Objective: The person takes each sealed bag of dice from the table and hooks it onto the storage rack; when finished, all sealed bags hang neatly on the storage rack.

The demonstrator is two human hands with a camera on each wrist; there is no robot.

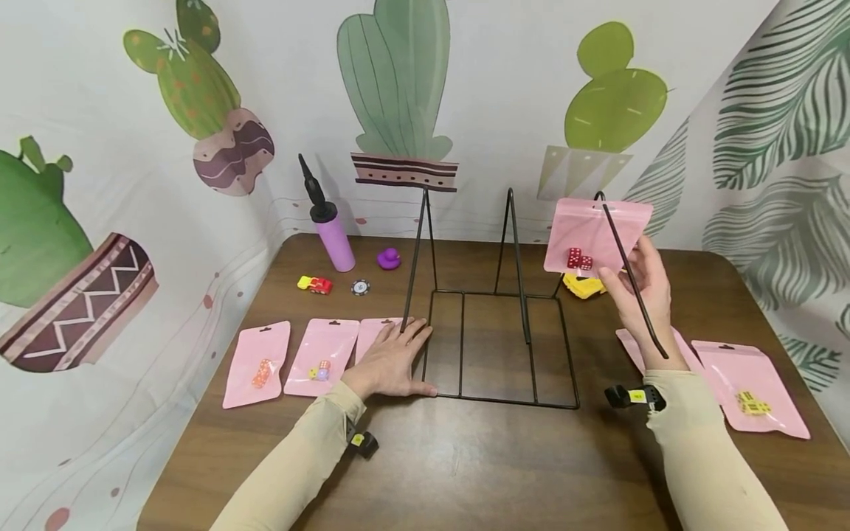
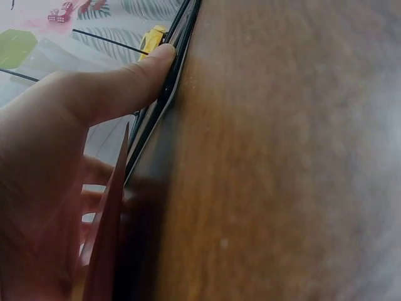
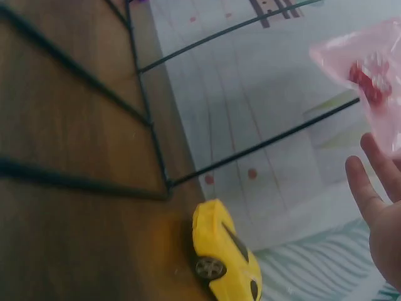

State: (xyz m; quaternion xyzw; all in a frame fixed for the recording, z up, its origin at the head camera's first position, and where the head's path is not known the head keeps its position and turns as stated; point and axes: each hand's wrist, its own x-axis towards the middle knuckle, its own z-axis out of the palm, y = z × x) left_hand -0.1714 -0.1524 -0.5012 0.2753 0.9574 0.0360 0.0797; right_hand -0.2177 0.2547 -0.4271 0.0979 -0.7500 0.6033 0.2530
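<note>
- The left hand (image 1: 390, 361) lies flat on the table (image 1: 465, 464), fingers straight and spread, pressing on the front left corner of the black wire rack (image 1: 499, 346); in the left wrist view the thumb (image 2: 125, 81) rests against the rack's bottom wire; it grips nothing
- The right hand (image 1: 643, 291) is raised at the rack's right side, its fingers by the lower edge of a pink bag (image 1: 594, 236) that hangs at the top of the rack's right-hand hook — whether the fingers pinch the bag or merely touch it I cannot tell; in the right wrist view the fingers (image 3: 369, 194) look straight and loose
- The bag holds red dice (image 1: 579, 259) and hangs above a yellow toy car (image 3: 225, 254) on the table behind the rack
- Three more pink bags (image 1: 292, 360) lie flat left of the rack, one partly under the left hand; two others (image 1: 753, 383) lie to the right
- Toward the back wall — a purple pump (image 1: 332, 232), a purple duck (image 1: 389, 258), a red and yellow toy car (image 1: 315, 284), a poker chip (image 1: 360, 287)
</note>
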